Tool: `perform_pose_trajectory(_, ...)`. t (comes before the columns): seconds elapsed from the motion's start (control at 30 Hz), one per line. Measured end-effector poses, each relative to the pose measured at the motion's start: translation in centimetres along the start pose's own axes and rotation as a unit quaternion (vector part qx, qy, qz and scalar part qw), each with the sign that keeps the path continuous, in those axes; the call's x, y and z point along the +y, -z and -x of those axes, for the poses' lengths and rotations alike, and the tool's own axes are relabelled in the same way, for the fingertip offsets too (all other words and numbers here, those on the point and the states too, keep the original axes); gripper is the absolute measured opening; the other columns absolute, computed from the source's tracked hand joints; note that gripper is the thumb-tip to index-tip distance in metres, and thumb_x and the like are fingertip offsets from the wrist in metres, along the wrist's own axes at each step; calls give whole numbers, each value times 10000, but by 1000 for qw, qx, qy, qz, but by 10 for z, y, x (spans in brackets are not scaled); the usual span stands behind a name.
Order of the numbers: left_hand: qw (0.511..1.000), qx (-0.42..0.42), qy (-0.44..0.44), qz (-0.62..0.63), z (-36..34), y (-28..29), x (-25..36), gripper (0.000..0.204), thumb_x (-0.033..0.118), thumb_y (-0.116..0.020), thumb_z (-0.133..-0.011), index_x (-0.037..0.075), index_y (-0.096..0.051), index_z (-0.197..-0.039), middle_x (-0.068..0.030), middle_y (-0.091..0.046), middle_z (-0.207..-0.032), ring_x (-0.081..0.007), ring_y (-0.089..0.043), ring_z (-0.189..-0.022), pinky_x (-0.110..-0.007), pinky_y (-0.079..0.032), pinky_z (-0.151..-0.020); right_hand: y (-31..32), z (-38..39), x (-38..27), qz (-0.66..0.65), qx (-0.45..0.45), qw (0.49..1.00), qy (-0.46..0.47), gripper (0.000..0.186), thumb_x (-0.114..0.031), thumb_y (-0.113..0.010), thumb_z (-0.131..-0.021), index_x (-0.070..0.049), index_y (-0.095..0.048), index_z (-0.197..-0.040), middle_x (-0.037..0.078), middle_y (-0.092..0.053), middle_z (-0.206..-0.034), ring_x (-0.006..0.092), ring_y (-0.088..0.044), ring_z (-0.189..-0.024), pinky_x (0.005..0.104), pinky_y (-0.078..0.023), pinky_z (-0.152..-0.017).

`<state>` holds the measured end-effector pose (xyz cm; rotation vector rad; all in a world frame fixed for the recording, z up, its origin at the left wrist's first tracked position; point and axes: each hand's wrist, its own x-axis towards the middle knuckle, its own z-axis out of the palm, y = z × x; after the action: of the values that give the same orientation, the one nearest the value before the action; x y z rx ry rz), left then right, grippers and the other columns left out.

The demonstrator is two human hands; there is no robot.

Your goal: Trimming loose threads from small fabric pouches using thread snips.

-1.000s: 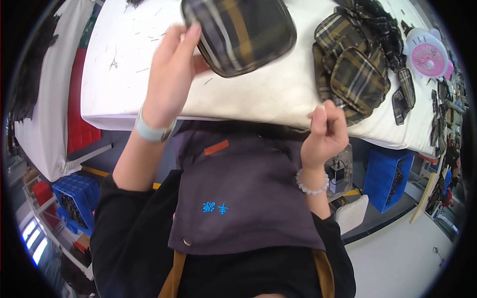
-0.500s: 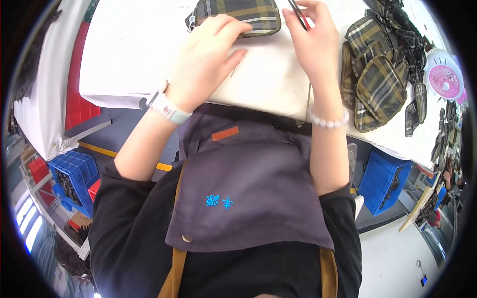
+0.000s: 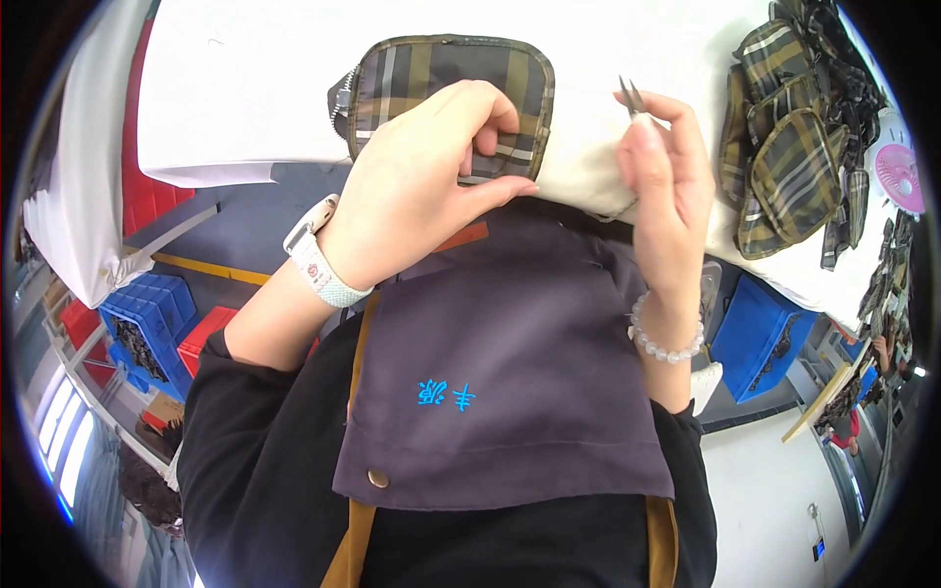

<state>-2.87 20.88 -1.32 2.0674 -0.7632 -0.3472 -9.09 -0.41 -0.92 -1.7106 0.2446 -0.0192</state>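
A flat plaid pouch [image 3: 446,69] in olive, black and white, with a zipper on its left side, lies at the near edge of the white-covered table. My left hand [image 3: 421,176] grips its lower part, fingers curled over the cloth and thumb along the near right corner. To the right of the pouch, and apart from it, my right hand [image 3: 671,176] is closed round small thread snips [image 3: 630,96]. Their two pointed metal tips stick up past my fingers; the grip is hidden in my palm.
A pile of similar plaid pouches [image 3: 794,176] lies on the table [image 3: 245,78] at the right, by a pink and white fan [image 3: 897,176]. Blue crates [image 3: 760,338] stand below on the right, and another blue crate [image 3: 152,318] below left, near a red bin [image 3: 206,338].
The pouch has come nearer to me, with my left hand now curled over its lower part. My right hand has moved right and nearer, still holding the snips, whose tips now point away from me.
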Motion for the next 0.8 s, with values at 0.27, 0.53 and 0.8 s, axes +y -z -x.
perform_pose_trajectory(0.27, 998, 32, -29, -55, -7, -11, -6, 236, 90, -817, -778, 77, -660, -953, 6, -534, -785, -97, -444, -572, -257, -374, -523, 0, 23, 18, 183, 7, 980, 74, 235, -73, -775, -867, -13, -665, -1066, 78, -712, -862, 90, -669, -723, 244, -498, -614)
perform_pose_trajectory(0.53, 997, 68, -19, -32, -8, -16, -9, 94, 39, -742, -848, 46, -657, -888, -12, -583, -783, -99, -414, -518, -244, -349, -503, -9, 23, 13, 255, -1, 962, 95, 147, -102, -778, -851, -51, -686, -955, 59, -702, -755, 159, -659, -604, 267, -492, -558)
perform_pose_trajectory(0.8, 996, 86, -18, 14, -8, -18, -15, 99, 3, -732, -847, 29, -651, -897, -17, -688, -929, -69, -394, -504, -229, -351, -504, -12, 20, 11, 279, -3, 955, 99, 163, -113, -773, -855, -49, -665, -960, 67, -714, -800, 193, -689, -648, 293, -516, -577)
